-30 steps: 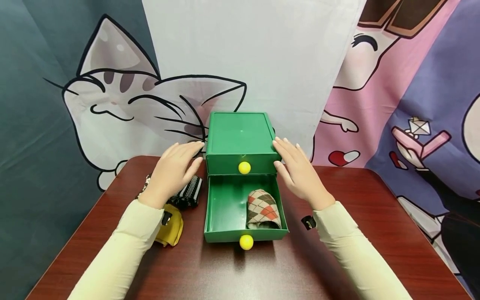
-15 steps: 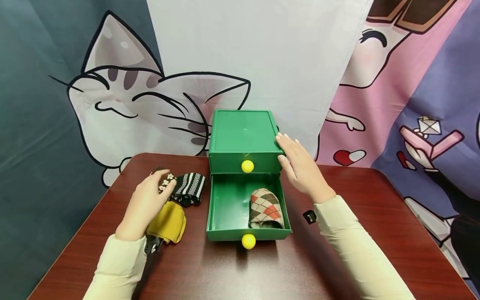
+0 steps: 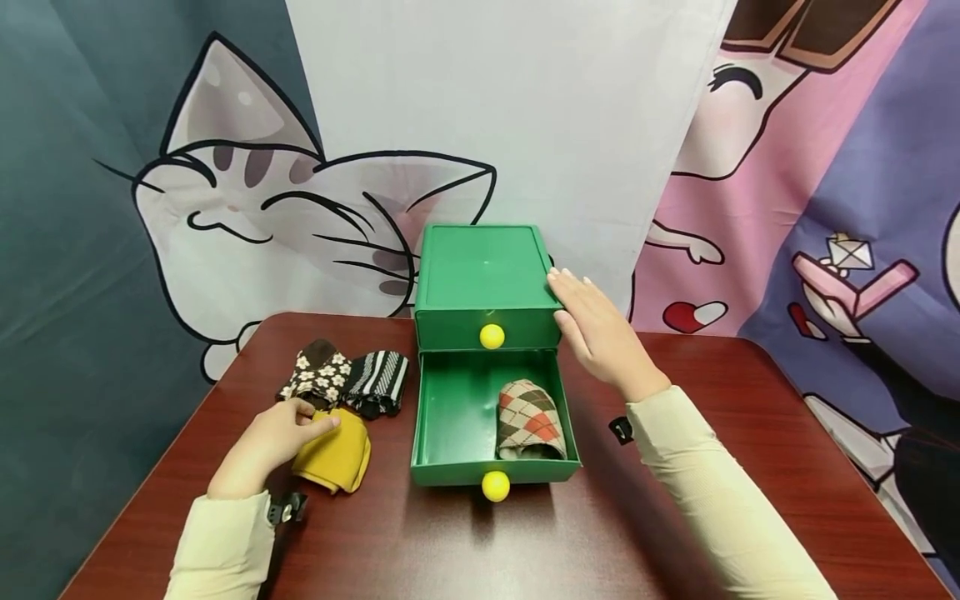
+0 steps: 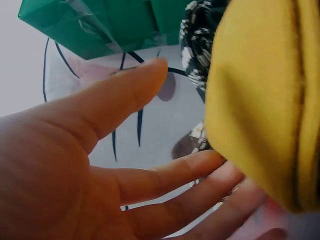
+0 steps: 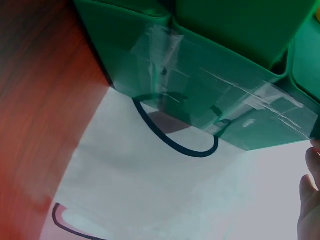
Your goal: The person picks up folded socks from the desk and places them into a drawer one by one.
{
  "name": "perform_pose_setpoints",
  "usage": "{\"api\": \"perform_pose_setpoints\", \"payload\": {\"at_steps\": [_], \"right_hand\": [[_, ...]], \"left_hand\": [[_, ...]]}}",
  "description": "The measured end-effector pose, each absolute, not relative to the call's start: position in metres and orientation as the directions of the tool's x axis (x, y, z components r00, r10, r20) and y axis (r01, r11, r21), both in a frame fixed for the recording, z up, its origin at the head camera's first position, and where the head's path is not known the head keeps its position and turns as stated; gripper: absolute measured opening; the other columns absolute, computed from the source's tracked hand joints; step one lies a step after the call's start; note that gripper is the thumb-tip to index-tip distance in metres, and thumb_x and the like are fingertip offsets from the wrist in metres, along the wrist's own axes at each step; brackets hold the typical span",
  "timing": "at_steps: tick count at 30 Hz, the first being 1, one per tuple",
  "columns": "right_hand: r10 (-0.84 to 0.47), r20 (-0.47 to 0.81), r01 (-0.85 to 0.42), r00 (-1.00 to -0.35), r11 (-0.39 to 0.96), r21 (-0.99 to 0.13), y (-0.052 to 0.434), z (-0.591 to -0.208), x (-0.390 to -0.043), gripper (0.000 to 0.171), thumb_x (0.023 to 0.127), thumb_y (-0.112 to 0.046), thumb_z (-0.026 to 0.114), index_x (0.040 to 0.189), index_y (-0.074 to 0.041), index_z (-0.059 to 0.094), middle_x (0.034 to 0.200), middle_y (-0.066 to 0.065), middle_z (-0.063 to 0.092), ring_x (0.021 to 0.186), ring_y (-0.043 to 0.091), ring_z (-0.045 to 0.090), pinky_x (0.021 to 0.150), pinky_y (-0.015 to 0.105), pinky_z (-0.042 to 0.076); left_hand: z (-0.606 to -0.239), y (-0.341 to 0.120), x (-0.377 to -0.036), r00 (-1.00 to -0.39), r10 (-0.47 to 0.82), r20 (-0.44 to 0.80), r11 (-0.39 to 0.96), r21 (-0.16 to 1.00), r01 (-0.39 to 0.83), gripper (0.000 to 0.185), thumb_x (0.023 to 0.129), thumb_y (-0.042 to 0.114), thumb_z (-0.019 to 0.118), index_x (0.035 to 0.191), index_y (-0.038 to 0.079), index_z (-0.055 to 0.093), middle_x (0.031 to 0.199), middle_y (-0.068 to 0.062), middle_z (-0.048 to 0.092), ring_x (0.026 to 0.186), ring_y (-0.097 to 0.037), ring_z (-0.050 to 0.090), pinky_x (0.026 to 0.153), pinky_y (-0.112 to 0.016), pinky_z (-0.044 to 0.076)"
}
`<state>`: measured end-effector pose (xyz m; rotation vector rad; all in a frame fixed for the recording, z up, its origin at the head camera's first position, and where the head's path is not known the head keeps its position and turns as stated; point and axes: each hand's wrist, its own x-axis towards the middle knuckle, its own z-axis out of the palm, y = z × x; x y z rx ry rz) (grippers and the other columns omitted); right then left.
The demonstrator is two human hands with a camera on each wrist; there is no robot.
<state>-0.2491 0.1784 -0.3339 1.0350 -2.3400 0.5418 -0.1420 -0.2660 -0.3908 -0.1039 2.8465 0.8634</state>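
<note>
As left hand (image 3: 266, 442) dropped from cabinet (image 3: 483, 283) onto yellow sock (image 3: 335, 454), fingers relaxed, touching, not yet gripping; right hand (image 3: 600, 333) still flat against cabinet side.

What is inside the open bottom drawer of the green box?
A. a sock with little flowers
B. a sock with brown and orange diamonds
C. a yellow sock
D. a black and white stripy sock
B: the folded brown, orange and cream diamond-patterned sock lies alone in the pulled-out bottom drawer of the green plastic box, while the other socks lie on the table to its left.
</note>
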Motion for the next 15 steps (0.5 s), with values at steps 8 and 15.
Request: {"api": "perform_pose_setpoints", "payload": {"at_steps": [8,15], "right_hand": [[-0.585,0.54,-0.754,-0.605,0.639,-0.153,0.178,-0.329,-0.247,0.055,0.106,-0.018,0.051,0.156,0.0,0.036,0.161,0.016,0.036,0.152,0.031,0.027,0.126,0.044,0.014],[-0.582,0.539,-0.748,-0.609,0.648,-0.144,0.181,-0.33,-0.247,0.056,0.106,-0.018,0.052,0.156,0.001,0.035,0.161,0.017,0.036,0.152,0.031,0.028,0.126,0.042,0.013]], "left_hand": [[-0.402,-0.266,-0.143,-0.969,0.024,-0.245,0.864,0.493,-0.104,0.083,0.087,0.046,0.075,0.124,-0.023,0.051,0.11,-0.035,0.063,0.096,-0.041,0.062,0.087,-0.054,0.052],[-0.406,-0.261,-0.143,-0.964,0.032,-0.264,0.85,0.515,-0.113,0.073,0.085,0.039,0.08,0.114,-0.023,0.054,0.098,-0.025,0.065,0.088,-0.035,0.06,0.082,-0.05,0.052]]}}
